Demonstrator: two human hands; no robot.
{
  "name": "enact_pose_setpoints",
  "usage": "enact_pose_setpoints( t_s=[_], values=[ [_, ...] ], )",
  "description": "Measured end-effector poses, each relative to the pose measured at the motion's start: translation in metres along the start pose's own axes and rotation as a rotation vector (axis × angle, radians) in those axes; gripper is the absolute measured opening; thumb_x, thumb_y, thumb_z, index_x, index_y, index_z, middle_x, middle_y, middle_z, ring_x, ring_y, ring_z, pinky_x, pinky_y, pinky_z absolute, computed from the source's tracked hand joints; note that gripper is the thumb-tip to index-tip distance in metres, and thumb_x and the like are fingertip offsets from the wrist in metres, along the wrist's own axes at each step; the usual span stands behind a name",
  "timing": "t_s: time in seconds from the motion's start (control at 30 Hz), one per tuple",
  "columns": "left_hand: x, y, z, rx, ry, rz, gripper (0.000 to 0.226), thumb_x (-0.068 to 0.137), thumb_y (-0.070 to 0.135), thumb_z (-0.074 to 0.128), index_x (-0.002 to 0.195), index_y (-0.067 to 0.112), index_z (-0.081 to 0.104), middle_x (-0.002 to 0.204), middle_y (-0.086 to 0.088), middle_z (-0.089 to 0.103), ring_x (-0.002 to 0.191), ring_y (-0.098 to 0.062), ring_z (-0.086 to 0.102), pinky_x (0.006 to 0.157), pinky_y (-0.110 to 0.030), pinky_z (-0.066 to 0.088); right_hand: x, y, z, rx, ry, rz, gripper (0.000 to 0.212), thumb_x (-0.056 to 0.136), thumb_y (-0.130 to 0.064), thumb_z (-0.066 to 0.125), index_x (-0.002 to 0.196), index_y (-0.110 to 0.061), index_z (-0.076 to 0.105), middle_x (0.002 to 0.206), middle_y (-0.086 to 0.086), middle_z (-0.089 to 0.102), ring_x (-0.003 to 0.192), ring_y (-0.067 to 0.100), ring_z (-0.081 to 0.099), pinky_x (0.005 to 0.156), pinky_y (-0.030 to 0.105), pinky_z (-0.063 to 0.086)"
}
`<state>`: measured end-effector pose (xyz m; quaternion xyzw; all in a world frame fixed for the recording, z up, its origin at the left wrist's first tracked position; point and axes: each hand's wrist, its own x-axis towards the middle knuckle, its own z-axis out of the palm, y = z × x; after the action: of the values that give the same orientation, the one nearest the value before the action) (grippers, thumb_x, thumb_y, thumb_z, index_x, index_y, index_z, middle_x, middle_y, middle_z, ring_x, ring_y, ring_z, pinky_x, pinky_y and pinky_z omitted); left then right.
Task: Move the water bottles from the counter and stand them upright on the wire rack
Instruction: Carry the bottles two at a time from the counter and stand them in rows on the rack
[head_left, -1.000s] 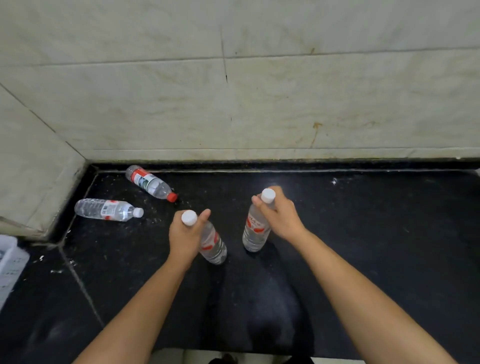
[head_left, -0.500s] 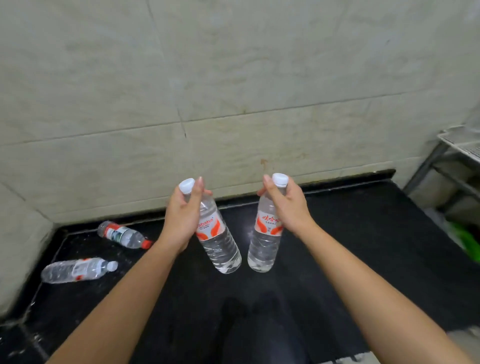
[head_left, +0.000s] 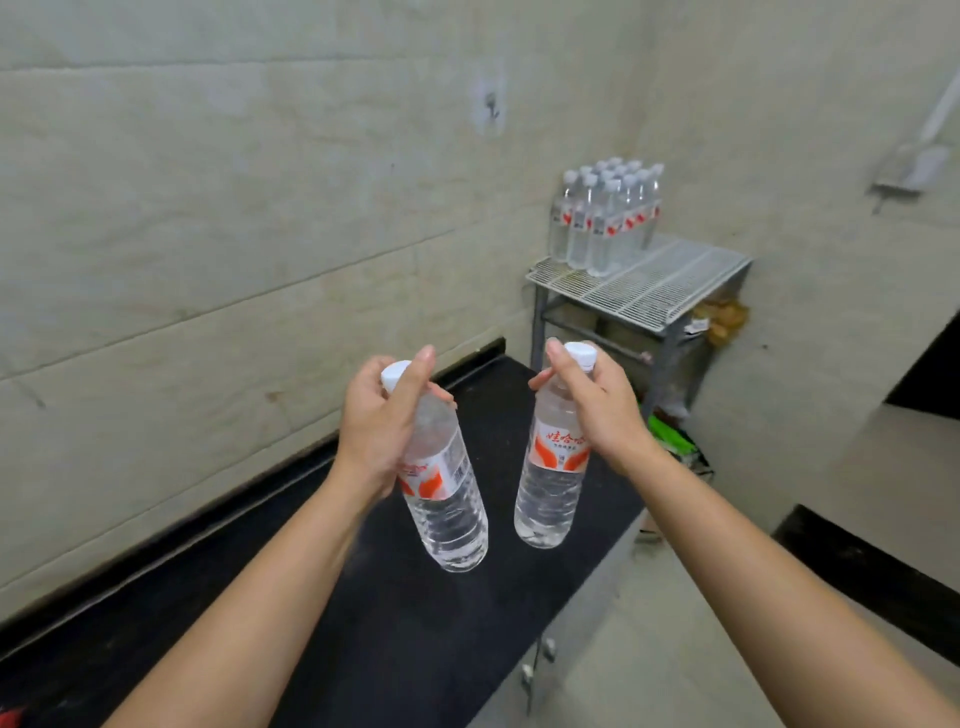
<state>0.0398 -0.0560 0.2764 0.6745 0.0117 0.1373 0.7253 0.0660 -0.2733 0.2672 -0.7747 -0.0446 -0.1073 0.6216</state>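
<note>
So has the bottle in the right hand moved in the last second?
Yes. The bottle in the right hand has come up off the black counter and toward the wire rack.

Both bare forearms extend forward above the black counter (head_left: 395, 639), converging from the lower corners. The left hand (head_left: 379, 421) curls round the neck and shoulder of the left bottle (head_left: 449, 499), which tilts over the counter. The right hand (head_left: 605, 410), nearer the counter's far end, grips the right bottle (head_left: 550, 488) just under its cap, hanging nearly upright. The hands are apart.
</note>
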Motion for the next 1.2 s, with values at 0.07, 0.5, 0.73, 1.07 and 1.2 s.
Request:
enact_pose_setpoints(
  t_s=[0.07, 0.5, 0.73, 1.07, 1.2],
  values=[
    [0.0, -0.002, 0.05, 0.001, -0.045, 0.015, 0.05, 0.075, 0.06, 0.074, 0.083, 0.016, 0.052, 0.073, -0.017, 0.074, 0.067, -0.029, 0.07, 0.069, -0.04, 0.055, 0.006, 0.013, -0.048, 0.011, 0.071, -0.006, 0.04, 0.099, -0.048, 0.057, 0.092, -0.01, 0.066, 0.085, 0.001, 0.078, 0.083, 0.013, 0.072, 0.083, 0.033, 0.054],
    [0.054, -0.022, 0.374, 0.082, -0.07, 0.094, 0.033, 0.092, 0.05, 0.063, 0.084, 0.018, 0.058, 0.074, -0.004, 0.068, 0.071, -0.02, 0.064, 0.074, -0.043, 0.054, 0.111, 0.093, -0.33, -0.009, 0.197, -0.013, 0.055, 0.078, -0.073, 0.058, 0.085, -0.019, 0.065, 0.083, 0.0, 0.077, 0.076, 0.012, 0.07, 0.082, 0.04, 0.054],
    [0.144, -0.034, 0.451, 0.173, 0.028, 0.144, 0.033, 0.073, 0.044, 0.08, 0.074, 0.024, 0.054, 0.078, -0.02, 0.07, 0.072, -0.033, 0.068, 0.075, -0.053, 0.057, 0.209, 0.114, -0.384, -0.059, 0.216, -0.044, 0.036, 0.094, -0.054, 0.061, 0.084, -0.019, 0.064, 0.084, 0.0, 0.076, 0.076, 0.009, 0.07, 0.075, 0.031, 0.054],
    [0.34, -0.073, 0.532, 0.224, 0.19, 0.271, 0.012, 0.082, 0.014, 0.069, 0.082, 0.013, 0.056, 0.081, -0.008, 0.066, 0.07, -0.013, 0.057, 0.063, -0.027, 0.047, 0.433, 0.149, -0.392, -0.116, 0.254, -0.123, 0.048, 0.088, -0.067, 0.06, 0.09, -0.02, 0.066, 0.089, -0.001, 0.075, 0.084, 0.017, 0.071, 0.08, 0.043, 0.057],
    [0.402, -0.094, 0.551, 0.359, 0.072, 0.259, 0.013, 0.085, 0.009, 0.067, 0.082, 0.004, 0.056, 0.074, -0.002, 0.056, 0.066, -0.012, 0.048, 0.063, -0.032, 0.043, 0.508, 0.159, -0.385, -0.163, 0.169, -0.131, 0.048, 0.089, -0.065, 0.057, 0.095, -0.018, 0.064, 0.091, 0.0, 0.074, 0.086, 0.016, 0.069, 0.077, 0.038, 0.055]
  ],
)
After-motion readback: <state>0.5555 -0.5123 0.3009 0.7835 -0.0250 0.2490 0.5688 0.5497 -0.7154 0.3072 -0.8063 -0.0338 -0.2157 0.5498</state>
